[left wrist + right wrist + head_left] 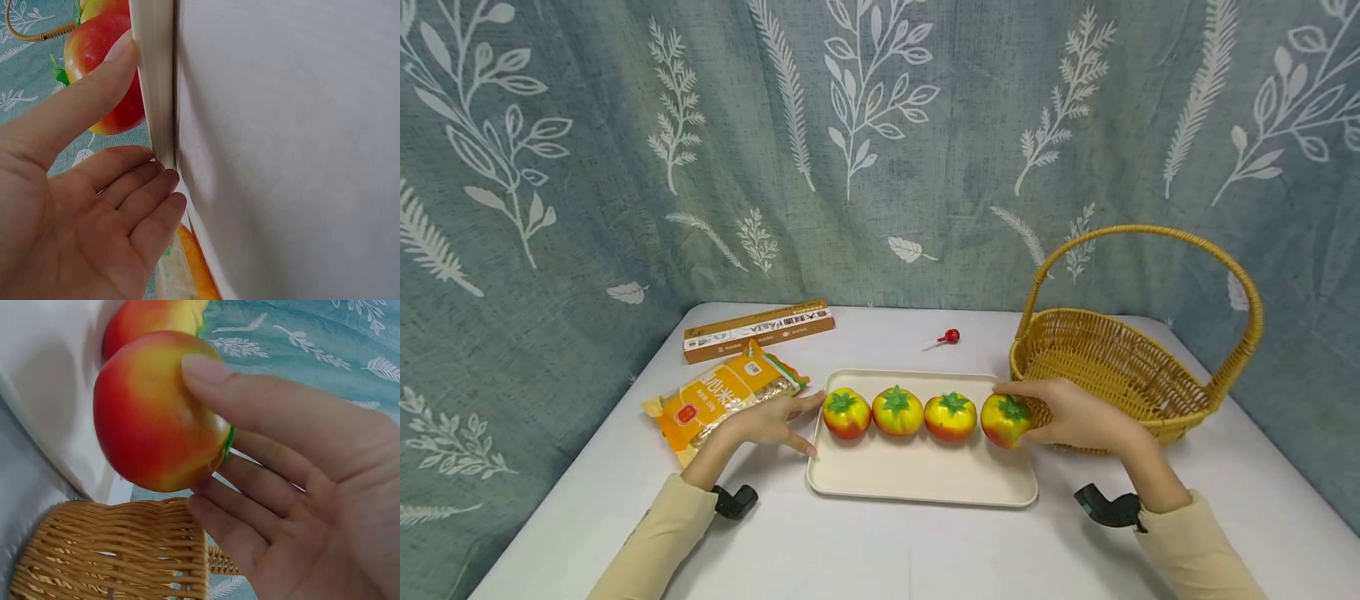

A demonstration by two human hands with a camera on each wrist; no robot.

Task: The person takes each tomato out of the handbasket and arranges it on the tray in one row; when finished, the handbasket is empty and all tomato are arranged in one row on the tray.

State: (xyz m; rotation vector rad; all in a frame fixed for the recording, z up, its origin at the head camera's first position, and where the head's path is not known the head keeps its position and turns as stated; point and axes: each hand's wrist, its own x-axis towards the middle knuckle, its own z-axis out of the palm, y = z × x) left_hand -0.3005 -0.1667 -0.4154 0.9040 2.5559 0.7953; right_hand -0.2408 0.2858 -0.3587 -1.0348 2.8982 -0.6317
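A cream tray (917, 479) lies on the white table with a row of several red-and-yellow tomatoes with green leafy tops, such as this tomato (898, 411). At the row's right end, my right hand (1078, 412) holds the last tomato (156, 419), thumb on its near side and fingers reaching round its far side. My left hand (771, 423) is at the tray's left edge, thumb by the rim (153, 69) and fingers fairly straight against the corner. Beyond the left thumb shows the leftmost tomato (94, 53).
Right of the tray stands a wicker basket (1112, 354) with a tall handle, close to my right fingers. An orange food bag (722, 396) lies beside my left hand, below a brown pasta box (760, 331). A red lollipop (952, 336) lies behind the tray.
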